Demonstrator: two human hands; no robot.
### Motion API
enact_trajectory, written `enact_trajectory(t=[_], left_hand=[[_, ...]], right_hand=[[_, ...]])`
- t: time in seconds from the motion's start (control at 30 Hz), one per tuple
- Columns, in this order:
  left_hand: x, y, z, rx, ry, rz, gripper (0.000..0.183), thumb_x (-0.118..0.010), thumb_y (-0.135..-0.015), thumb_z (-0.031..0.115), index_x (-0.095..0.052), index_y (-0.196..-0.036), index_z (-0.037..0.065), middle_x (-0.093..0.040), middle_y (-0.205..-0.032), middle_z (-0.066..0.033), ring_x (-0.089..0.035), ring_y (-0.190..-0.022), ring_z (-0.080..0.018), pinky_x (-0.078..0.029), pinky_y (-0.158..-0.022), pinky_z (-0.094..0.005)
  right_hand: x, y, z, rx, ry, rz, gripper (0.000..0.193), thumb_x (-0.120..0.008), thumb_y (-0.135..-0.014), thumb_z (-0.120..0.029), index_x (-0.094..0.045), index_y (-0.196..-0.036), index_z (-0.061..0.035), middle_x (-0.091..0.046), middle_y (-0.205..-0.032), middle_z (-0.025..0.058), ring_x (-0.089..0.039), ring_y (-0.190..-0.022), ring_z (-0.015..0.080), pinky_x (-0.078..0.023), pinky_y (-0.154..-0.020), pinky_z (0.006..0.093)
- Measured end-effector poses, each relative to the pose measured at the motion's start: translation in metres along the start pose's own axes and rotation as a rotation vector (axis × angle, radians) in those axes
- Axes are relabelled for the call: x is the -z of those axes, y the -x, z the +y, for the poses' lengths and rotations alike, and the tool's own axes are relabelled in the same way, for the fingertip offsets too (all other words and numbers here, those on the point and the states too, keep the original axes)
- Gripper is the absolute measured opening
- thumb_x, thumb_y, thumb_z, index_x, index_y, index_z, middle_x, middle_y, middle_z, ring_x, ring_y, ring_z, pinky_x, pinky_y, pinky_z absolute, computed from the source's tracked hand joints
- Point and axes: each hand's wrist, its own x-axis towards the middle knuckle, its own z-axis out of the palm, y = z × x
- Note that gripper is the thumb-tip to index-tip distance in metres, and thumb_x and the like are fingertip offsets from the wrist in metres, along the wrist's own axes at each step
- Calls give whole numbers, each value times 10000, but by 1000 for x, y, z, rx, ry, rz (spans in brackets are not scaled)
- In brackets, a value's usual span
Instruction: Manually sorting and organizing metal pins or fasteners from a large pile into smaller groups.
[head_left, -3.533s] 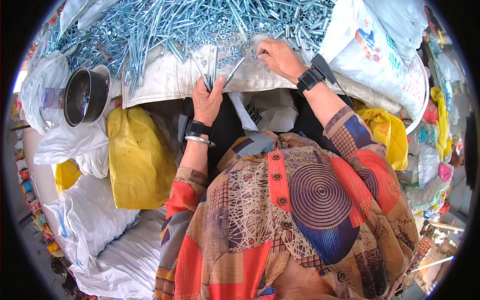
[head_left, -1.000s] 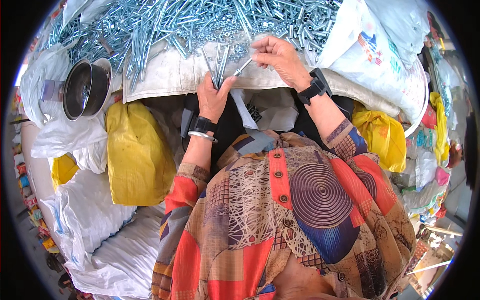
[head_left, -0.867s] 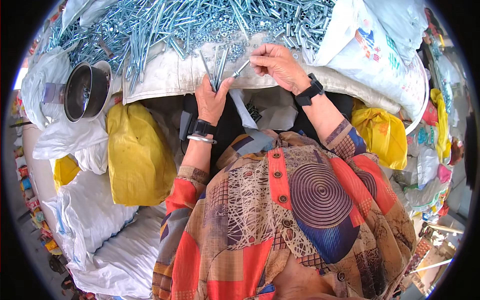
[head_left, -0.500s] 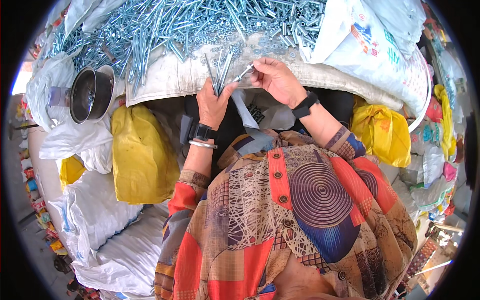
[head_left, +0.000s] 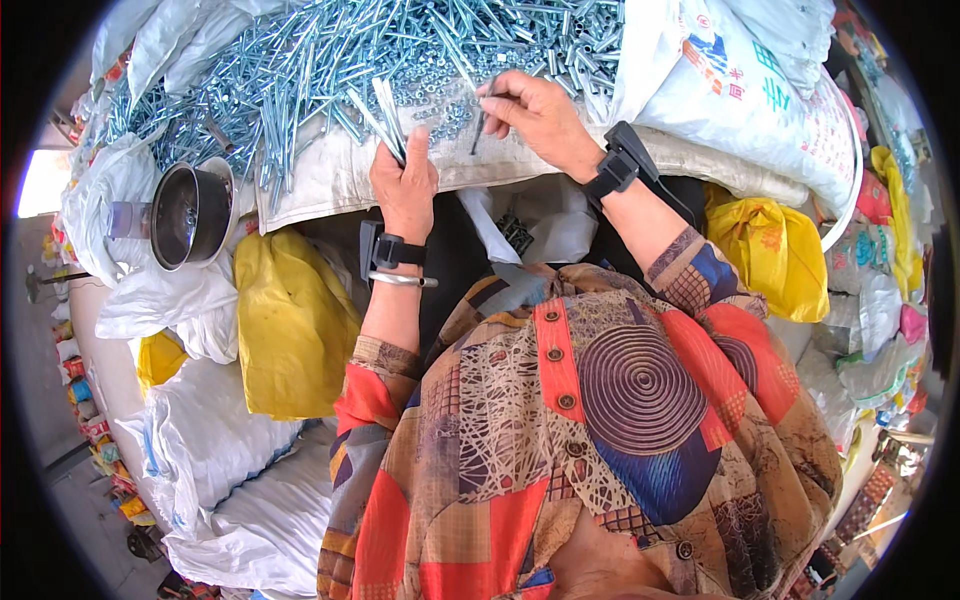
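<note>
Far left, a crumpled white plastic bag (head_left: 115,185) lay beside a round dark metal pot (head_left: 190,250), small shiny bits inside. Next, a limp yellow plastic bag (head_left: 295,335) hung below the edge of a stained off-white cloth (head_left: 340,170). On that cloth a broad heap of silver metal rods, nuts and short tubes (head_left: 330,75) spread across the top. Your left hand (head_left: 404,195), silver bangle (head_left: 402,279) at the wrist, was closed round a few slim silver metal rods (head_left: 388,108), fanned upward, thumb raised alongside. To its right, at the heap's near edge, your right hand (head_left: 540,120) had thumb and fingers pinched narrow on a thin dark rod (head_left: 478,133), near upright, lower end down over the cloth; can't tell if touching. Right of that, a white printed woven sack (head_left: 750,100) leaned, with a bunched yellow plastic bag (head_left: 765,255) below it
</note>
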Motion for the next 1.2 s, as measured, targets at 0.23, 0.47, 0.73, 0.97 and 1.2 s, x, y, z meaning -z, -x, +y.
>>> enact_trajectory(t=[0.23,0.47,0.73,0.97,1.2], left_hand=[[-24,-19,39,-235,-344,-136,208,-748,-873,202,-697,-983,33,-638,-765,3,-562,-692,-68,-451,-624,-237],[-28,-31,35,-401,-426,-189,236,-726,-889,230,-690,-979,15,-698,-796,-75,-620,-695,-117,-500,-636,-285],[-29,-34,32,-447,-518,-119,308,-749,-863,294,-631,-898,11,-645,-698,-100,-609,-625,-166,-492,-594,-320],[-30,-36,30,-413,-497,-137,315,-749,-868,289,-625,-909,2,-653,-716,-91,-594,-629,-168,-483,-593,-313],[-39,-31,38,-527,-593,-96,303,-749,-864,266,-603,-890,2,-664,-719,-133,-617,-606,-224,-486,-580,-339]], right_hand=[[-12,-4,6,75,244,-35,83,-612,-929,-65,-593,-934,15,-646,-756,75,-640,-671,124,-531,-622,273],[-14,-5,24,253,545,-31,118,-674,-884,-91,-609,-933,-5,-611,-770,113,-626,-701,235,-504,-634,345],[-22,-17,23,236,754,18,322,-758,-806,-265,-641,-1002,-38,-633,-889,152,-641,-816,352,-516,-697,428],[-33,-9,30,278,420,15,387,-726,-829,-178,-613,-1178,-56,-689,-984,159,-682,-934,287,-540,-768,386],[-15,1,34,142,41,215,384,-522,-1015,-303,-565,-1306,-55,-703,-940,88,-662,-904,168,-505,-831,313]])
